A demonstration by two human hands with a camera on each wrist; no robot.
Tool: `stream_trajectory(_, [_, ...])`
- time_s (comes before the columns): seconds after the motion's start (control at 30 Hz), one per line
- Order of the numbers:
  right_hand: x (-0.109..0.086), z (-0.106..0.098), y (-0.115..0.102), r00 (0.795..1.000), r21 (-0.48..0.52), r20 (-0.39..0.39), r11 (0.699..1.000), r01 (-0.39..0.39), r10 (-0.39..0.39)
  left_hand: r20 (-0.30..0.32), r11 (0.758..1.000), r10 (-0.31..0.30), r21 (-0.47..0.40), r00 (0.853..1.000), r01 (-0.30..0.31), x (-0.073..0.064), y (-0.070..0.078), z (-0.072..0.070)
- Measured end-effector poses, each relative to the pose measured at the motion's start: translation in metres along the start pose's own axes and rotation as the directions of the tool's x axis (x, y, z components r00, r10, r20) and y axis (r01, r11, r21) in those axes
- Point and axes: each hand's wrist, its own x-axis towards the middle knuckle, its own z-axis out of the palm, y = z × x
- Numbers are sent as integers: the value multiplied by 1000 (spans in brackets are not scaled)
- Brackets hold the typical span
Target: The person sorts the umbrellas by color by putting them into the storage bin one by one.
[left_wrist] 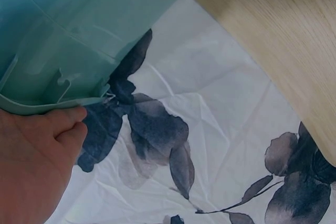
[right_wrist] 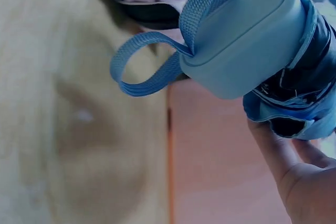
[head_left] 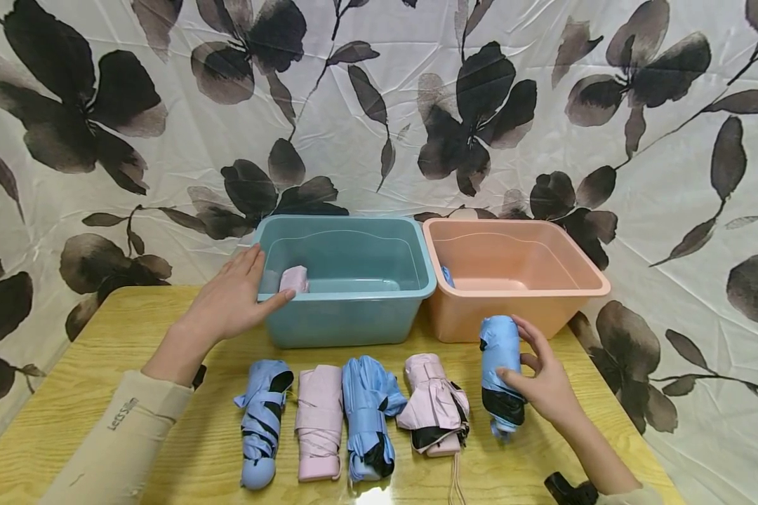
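My right hand [head_left: 546, 379] grips a folded blue umbrella [head_left: 502, 372] in front of the peach bin. The right wrist view shows the umbrella's blue handle end [right_wrist: 247, 40] and its looped wrist strap [right_wrist: 144, 64], tilted above the table. My left hand [head_left: 234, 301] lies along the left side of the teal bin [head_left: 347, 319], fingers straight and thumb over its front rim. In the left wrist view the fingertips [left_wrist: 73, 114] are at the bin's edge.
A row of folded umbrellas lies on the wooden table [head_left: 196, 449]: a blue one [head_left: 262, 421], a pink one [head_left: 318, 421], another blue one [head_left: 366, 421] and another pink one [head_left: 432, 403]. Pink [head_left: 295, 279] and blue [head_left: 447, 276] items sit inside the teal and peach [head_left: 499, 308] bins.
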Motion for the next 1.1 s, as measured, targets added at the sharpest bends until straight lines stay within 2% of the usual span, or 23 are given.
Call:
stream_trajectory(0.13, [2, -4, -13, 994, 86, -61, 992, 94, -89, -9, 1000, -3, -1, 1000, 3, -1, -1, 0])
stream_trajectory(0.3, [10, -12, -29, 969, 167, -152, 962, 218, -193, -12, 1000, -6, -3, 1000, 6, -3, -1, -1])
stream_trajectory(0.57, [37, -28, -56, 934, 197, -251, 932, 305, -253, 8, 1000, -20, 3, 1000, 20, -4, -1, -3])
stream_trajectory(0.67, [52, -31, -66, 924, 206, -281, 924, 322, -259, 10, 1000, -21, 6, 1000, 21, -5, -1, -4])
stream_trajectory(0.87, [84, -34, -83, 912, 174, -313, 928, 330, -266, 14, 1000, -13, 9, 1000, 13, -4, 0, -4])
stream_trajectory(0.97, [102, -33, -87, 913, 145, -305, 935, 325, -270, 13, 1000, -11, 12, 1000, 10, -2, -1, -3])
stream_trajectory(1.1, [127, -31, -87, 924, 27, -282, 961, 276, -258, 14, 1000, -8, 16, 1000, 8, -1, -1, -3])
